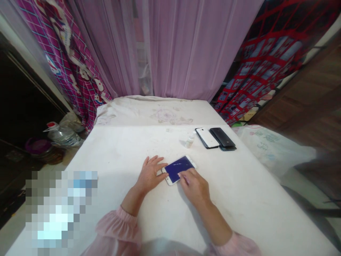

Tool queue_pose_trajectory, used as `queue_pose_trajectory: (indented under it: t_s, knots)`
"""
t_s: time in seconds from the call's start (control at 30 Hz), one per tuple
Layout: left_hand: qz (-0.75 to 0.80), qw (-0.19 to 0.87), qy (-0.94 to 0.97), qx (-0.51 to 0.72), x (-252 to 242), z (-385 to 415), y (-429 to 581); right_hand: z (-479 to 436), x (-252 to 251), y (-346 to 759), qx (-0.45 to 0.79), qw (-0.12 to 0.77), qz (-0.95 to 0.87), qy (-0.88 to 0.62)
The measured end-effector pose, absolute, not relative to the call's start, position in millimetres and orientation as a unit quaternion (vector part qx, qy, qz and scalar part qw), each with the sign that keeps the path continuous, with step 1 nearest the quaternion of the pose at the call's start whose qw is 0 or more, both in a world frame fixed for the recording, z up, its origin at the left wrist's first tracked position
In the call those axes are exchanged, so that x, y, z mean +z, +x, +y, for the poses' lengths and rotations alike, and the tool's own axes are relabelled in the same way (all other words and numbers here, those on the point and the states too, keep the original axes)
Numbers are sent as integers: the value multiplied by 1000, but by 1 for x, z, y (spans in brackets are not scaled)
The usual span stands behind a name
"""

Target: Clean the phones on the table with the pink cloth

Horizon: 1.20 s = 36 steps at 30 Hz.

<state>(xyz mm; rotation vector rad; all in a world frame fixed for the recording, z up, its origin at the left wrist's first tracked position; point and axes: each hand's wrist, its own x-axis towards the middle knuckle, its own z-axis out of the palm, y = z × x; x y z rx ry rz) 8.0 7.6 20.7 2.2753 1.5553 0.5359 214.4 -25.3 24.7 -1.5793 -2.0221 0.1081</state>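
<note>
On the tabletop (119, 153), a smartphone (179, 170) between both hands: the left hand (149, 174) against its left end, the right hand (193, 186) over its near edge. Farther back and to the right, a small bottle (190, 139), then two more phones (207, 138) side by side, just beyond it to the right. Behind the tabletop, a fabric-covered mattress (157, 112) — and behind that, a curtain (186, 49). Off the left side, a plastic jug (64, 137) just beside a bowl (39, 149).
</note>
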Motion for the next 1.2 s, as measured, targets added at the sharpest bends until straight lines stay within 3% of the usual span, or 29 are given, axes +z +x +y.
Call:
queue_pose_trajectory:
  t_s: [0.13,0.57,1.0,1.2]
  knots:
    - [546,164,799,190,20,7,8,-34,22,197,88,289,-801,-517]
    - [548,150,806,169,26,-4,30,-2,15,265,75,370,-647,-663]
    - [569,98,786,220,25,-9,49,-15,11,226,28,322,-756,-569]
    - [571,117,788,198,30,-9,51,-2,14,252,16,291,-702,-650]
